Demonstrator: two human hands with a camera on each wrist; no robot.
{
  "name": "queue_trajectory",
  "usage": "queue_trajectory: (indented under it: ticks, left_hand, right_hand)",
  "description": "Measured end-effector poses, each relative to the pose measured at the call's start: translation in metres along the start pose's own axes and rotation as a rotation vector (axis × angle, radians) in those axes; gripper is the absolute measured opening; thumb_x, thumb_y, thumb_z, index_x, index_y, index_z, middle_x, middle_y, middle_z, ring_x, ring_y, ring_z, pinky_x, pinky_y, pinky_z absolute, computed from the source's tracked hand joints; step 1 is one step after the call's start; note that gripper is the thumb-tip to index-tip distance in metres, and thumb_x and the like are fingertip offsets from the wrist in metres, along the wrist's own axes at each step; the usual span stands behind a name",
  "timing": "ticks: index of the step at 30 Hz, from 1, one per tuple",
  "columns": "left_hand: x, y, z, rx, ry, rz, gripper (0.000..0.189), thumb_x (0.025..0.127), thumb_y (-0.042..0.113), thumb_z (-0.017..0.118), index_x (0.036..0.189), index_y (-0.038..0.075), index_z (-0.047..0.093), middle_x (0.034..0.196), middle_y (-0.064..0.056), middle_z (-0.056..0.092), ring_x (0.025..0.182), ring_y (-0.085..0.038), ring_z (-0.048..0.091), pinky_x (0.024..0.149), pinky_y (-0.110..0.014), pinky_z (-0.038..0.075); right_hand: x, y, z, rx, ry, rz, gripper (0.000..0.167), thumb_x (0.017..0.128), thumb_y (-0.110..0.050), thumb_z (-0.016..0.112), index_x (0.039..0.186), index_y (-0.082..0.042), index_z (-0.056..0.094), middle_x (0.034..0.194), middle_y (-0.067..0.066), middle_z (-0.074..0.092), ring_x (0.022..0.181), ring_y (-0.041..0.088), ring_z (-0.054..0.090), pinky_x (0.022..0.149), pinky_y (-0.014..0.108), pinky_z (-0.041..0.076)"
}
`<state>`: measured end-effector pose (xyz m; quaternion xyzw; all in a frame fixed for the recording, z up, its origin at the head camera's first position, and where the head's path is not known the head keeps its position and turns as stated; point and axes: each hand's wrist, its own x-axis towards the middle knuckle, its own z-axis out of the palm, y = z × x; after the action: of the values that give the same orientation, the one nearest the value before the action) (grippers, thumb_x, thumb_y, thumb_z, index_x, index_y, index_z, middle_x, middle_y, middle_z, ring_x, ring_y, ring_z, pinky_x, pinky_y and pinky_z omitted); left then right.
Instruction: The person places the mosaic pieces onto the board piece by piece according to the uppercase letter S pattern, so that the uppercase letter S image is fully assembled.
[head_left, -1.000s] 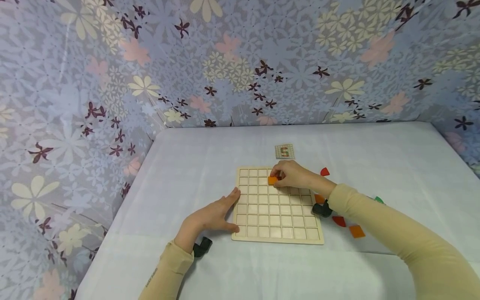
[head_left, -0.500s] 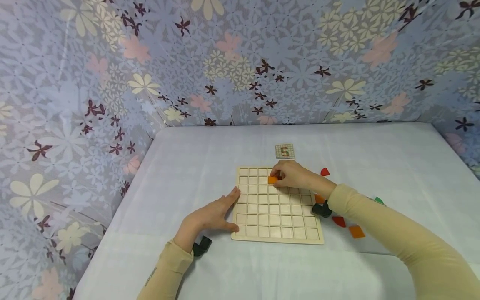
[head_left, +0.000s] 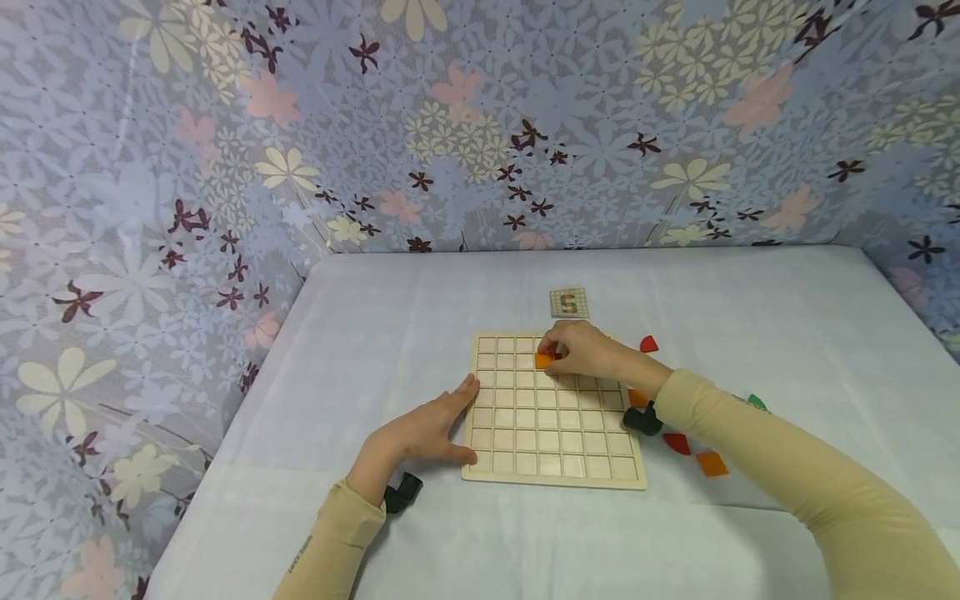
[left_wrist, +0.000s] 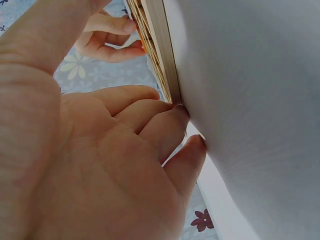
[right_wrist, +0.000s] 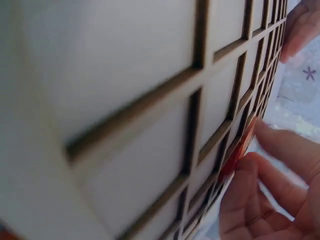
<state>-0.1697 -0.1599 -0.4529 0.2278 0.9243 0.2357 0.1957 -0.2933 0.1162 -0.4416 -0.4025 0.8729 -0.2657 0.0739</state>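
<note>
A pale wooden grid board [head_left: 547, 417] lies on the table. Near its far edge, my right hand [head_left: 588, 346] pinches an orange square tile [head_left: 543, 362] with thumb and fingertips, low over a cell. Beside that tile, a red piece [right_wrist: 231, 166] shows partly behind the fingers in the right wrist view. My left hand [head_left: 427, 429] rests at the board's left side, thumb and fingers spread along the rim. From the left wrist, its relaxed fingers [left_wrist: 165, 125] are seen meeting the board's edge [left_wrist: 167, 50].
Beyond the board lies a small pattern card [head_left: 568, 303]. To the right are a red quarter-round piece [head_left: 648, 343], another red piece [head_left: 677, 443], an orange tile [head_left: 712, 464], a second orange piece [head_left: 638, 398] and a green piece [head_left: 757, 402], partly behind the sleeve.
Almost nothing differs. The right hand stays on the orange tile at the same cell, and the left hand keeps its place at the board's side.
</note>
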Motion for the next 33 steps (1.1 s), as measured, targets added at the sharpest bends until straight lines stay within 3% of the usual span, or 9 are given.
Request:
queue_trajectory:
  ticks: [3,7,13,17,26,33]
  left_hand:
    - [0.000,0.000,0.000,0.000,-0.001,-0.001,0.103,0.080,0.036,0.076,0.152,0.007,0.008,0.157,-0.006,0.002,0.138,-0.040,0.015,0.112,-0.044,0.020]
    - [0.000,0.000,0.001,-0.005,-0.003,0.004,0.103,0.080,0.037,0.076,0.152,0.007,0.008,0.157,-0.006,0.001,0.138,-0.040,0.015,0.111,-0.044,0.020]
    - [-0.001,0.001,0.001,-0.002,-0.002,-0.004,0.103,0.080,0.036,0.076,0.152,0.008,0.007,0.156,-0.004,0.001,0.138,-0.039,0.016,0.112,-0.043,0.020]
    - [-0.002,0.001,0.002,-0.004,0.001,-0.003,0.103,0.080,0.036,0.076,0.152,0.009,0.008,0.156,-0.003,0.001,0.138,-0.038,0.016,0.112,-0.043,0.020]
    - [-0.002,0.002,0.003,-0.009,0.001,0.000,0.102,0.080,0.037,0.076,0.152,0.008,0.009,0.157,-0.004,0.002,0.138,-0.039,0.016,0.111,-0.044,0.020]
    - [-0.003,0.002,0.003,-0.004,0.004,0.003,0.103,0.080,0.037,0.075,0.152,0.008,0.008,0.156,-0.005,0.002,0.138,-0.038,0.015,0.112,-0.044,0.020]
  right_hand:
    - [0.000,-0.003,-0.011,0.037,0.014,0.013,0.026,0.083,-0.014,0.074,0.106,-0.002,0.068,0.098,0.008,0.062,0.080,0.017,0.060,0.072,0.032,0.052]
    - [-0.003,-0.012,-0.041,0.096,0.083,0.059,0.030,0.086,-0.020,0.071,0.112,-0.004,0.067,0.106,0.012,0.063,0.083,0.019,0.062,0.074,0.036,0.052]
    - [-0.017,-0.026,-0.091,0.132,0.220,0.118,0.034,0.087,-0.026,0.070,0.116,-0.008,0.066,0.104,0.008,0.062,0.079,0.019,0.062,0.067,0.037,0.050]
    - [-0.032,-0.026,-0.111,0.135,0.276,0.163,0.036,0.088,-0.030,0.068,0.117,-0.010,0.065,0.107,0.007,0.062,0.081,0.019,0.060,0.066,0.037,0.049]
    - [-0.067,-0.009,-0.130,0.158,0.375,0.261,0.037,0.087,-0.035,0.068,0.117,-0.013,0.065,0.115,0.005,0.060,0.083,0.013,0.060,0.068,0.028,0.049]
    - [-0.085,0.011,-0.128,0.149,0.364,0.316,0.041,0.087,-0.037,0.068,0.119,-0.012,0.063,0.119,0.006,0.057,0.082,0.012,0.060,0.069,0.027,0.048]
